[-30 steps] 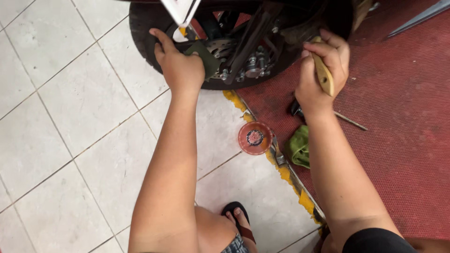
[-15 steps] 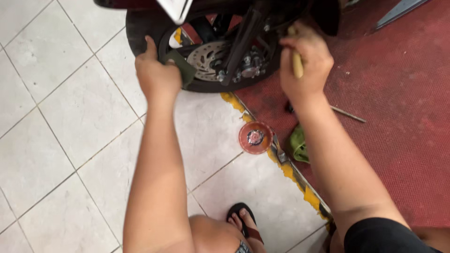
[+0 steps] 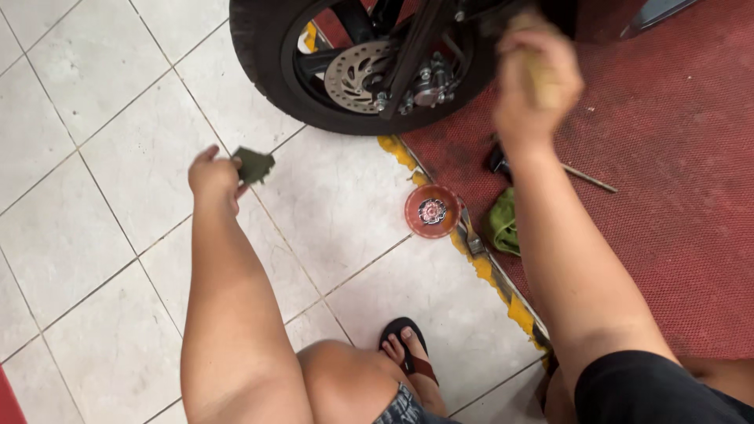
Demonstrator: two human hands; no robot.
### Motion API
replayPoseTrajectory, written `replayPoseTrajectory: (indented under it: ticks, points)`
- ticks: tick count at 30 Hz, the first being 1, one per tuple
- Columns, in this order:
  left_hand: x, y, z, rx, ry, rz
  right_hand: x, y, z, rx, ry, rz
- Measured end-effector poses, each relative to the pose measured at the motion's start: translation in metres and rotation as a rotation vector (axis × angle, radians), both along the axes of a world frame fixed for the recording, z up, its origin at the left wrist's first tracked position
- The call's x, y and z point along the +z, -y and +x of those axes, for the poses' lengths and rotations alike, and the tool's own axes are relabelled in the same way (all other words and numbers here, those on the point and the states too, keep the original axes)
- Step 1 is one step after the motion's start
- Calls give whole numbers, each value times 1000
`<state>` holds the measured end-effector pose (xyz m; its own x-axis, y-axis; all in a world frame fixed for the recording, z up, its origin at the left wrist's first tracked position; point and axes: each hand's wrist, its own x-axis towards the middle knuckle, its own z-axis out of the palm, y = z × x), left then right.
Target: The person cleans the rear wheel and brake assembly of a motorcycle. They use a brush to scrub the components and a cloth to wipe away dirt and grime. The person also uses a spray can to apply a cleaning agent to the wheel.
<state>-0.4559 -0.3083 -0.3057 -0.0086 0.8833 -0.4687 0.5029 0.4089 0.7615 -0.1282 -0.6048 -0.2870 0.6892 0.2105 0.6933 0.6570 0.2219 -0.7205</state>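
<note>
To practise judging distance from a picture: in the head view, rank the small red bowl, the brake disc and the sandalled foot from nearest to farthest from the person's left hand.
1. Brake disc, up and to the right of the left hand, inside the wheel.
2. Small red bowl, farther right, at the edge of the red mat.
3. Sandalled foot, lowest in the picture, by the knee.

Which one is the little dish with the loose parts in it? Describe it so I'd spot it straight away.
Start at the black wheel at the top, then follow the yellow-painted edge of the red mat downward. The small round red dish sits on the white tiles against that edge, metal parts inside. The crumpled green rag to its right is soft and shapeless; the dish is a neat circle.
</note>
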Motion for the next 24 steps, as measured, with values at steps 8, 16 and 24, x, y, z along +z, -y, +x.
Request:
replayPoseTrajectory:
  ticks: [8, 16, 24]
  points:
    - [-25, 17, -14, 64, -55, -115, 41, 8, -28, 192, -166, 169]
    - [-13, 16, -11, 17, -67, -36, 41, -8, -12, -150, 309, -66]
    - [-20, 21, -5, 29, -30, -52, 15, 7, -27, -33, 424, -234]
